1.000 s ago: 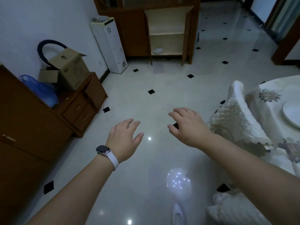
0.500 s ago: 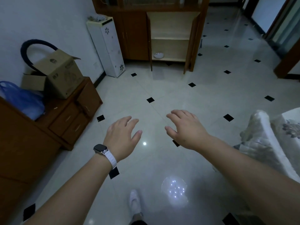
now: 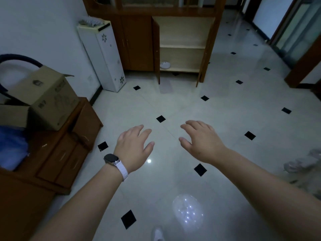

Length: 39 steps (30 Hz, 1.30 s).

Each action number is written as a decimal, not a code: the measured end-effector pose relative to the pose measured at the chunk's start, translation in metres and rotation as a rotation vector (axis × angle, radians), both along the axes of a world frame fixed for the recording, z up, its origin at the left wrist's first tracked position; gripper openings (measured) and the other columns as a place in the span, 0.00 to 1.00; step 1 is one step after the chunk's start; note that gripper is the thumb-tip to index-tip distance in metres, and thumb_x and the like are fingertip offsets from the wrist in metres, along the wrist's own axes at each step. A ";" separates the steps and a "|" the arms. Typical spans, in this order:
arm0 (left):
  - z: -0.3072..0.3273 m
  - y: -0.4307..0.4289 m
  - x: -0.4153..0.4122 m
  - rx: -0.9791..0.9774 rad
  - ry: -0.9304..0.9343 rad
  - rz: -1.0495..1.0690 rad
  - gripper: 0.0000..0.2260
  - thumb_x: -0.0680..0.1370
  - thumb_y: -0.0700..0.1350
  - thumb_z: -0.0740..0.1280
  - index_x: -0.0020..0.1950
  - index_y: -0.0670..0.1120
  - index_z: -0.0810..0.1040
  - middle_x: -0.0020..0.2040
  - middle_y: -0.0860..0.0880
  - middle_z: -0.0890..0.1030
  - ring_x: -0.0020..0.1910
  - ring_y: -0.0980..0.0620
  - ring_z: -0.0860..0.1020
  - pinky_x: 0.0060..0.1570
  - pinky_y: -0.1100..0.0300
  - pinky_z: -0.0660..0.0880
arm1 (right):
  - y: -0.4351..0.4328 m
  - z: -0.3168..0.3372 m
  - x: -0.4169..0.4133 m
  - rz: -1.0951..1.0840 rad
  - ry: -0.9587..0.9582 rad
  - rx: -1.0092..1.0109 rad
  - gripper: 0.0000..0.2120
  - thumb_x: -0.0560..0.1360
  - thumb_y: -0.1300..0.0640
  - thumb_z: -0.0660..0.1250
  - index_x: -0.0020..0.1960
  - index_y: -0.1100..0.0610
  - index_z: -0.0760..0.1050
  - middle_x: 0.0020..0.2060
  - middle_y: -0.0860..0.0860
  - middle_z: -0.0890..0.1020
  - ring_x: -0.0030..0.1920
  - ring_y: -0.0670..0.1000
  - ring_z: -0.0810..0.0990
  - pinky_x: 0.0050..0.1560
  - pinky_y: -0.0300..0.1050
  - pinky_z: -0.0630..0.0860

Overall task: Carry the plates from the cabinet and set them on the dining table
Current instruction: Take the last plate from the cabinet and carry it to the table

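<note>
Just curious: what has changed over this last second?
The person has walked toward the open cabinet; the dining table has slipped out of view on the right. The left hand and right hand stay open and empty; the white dish stays in the cabinet.

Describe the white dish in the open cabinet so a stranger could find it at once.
Find the brown wooden cabinet across the tiled floor; its doors stand open on pale shelves. The white dish sits at the bottom shelf's left end, the only thing visible inside.

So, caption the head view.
Empty left hand and right hand extended toward open brown wooden cabinet holding a small white dish.
</note>
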<state>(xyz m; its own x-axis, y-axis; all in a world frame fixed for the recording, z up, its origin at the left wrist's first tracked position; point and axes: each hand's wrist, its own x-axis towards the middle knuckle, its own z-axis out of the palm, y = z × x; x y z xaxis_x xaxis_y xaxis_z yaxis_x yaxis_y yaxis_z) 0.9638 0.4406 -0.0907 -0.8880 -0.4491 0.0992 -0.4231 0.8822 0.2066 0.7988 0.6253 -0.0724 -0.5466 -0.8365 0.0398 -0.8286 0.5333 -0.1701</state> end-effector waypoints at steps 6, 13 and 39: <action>-0.001 -0.071 -0.042 0.010 0.040 -0.056 0.25 0.76 0.59 0.54 0.67 0.49 0.74 0.67 0.44 0.75 0.65 0.43 0.73 0.61 0.46 0.69 | -0.054 0.006 -0.040 -0.061 -0.030 -0.022 0.24 0.80 0.42 0.56 0.73 0.51 0.66 0.71 0.48 0.69 0.72 0.51 0.63 0.70 0.48 0.57; -0.011 -0.137 -0.123 -0.004 0.017 -0.093 0.23 0.76 0.58 0.56 0.66 0.49 0.75 0.66 0.44 0.75 0.64 0.43 0.74 0.60 0.46 0.70 | -0.112 -0.007 -0.118 -0.104 -0.044 -0.029 0.24 0.79 0.43 0.57 0.72 0.51 0.67 0.71 0.49 0.69 0.72 0.52 0.64 0.70 0.49 0.59; -0.002 -0.390 -0.508 -0.048 -0.049 -0.065 0.28 0.74 0.61 0.53 0.67 0.50 0.74 0.67 0.45 0.76 0.65 0.44 0.73 0.62 0.47 0.69 | -0.350 0.002 -0.520 -0.181 -0.108 -0.034 0.24 0.80 0.42 0.55 0.72 0.50 0.66 0.71 0.48 0.69 0.70 0.52 0.66 0.70 0.52 0.62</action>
<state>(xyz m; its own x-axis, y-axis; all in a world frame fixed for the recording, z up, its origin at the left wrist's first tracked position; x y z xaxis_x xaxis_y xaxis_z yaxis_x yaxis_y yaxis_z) 0.4556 0.0503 -0.0930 -0.9194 -0.3860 0.0749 -0.3731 0.9166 0.1433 0.2793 0.2748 -0.0699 -0.6902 -0.7237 -0.0006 -0.6961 0.6641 -0.2727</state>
